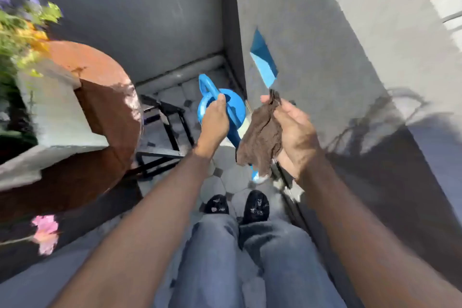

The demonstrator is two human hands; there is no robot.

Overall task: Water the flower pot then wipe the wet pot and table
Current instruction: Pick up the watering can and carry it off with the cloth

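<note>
While the left hand (214, 117) grips the blue plastic watering can (233, 107) and the right hand (292, 130) pinches a brown cloth (260, 140), the blurred white flower pot (57, 112) at nine o'clock seems not yet wiped.

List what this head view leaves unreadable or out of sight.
- Flower pot: motion-blurred, cut by the left edge; wetness unreadable.
- Watering can: spout partly hidden behind the brown cloth; water level not visible.
- Left hand covers part of the can's handle.
- Table: far side hidden by the pot.

A blue watering can (232, 110) hangs over the floor. A brown cloth (260, 137) hangs beside it. A white flower pot (57, 107) sits on the round bench (100, 67).
</note>
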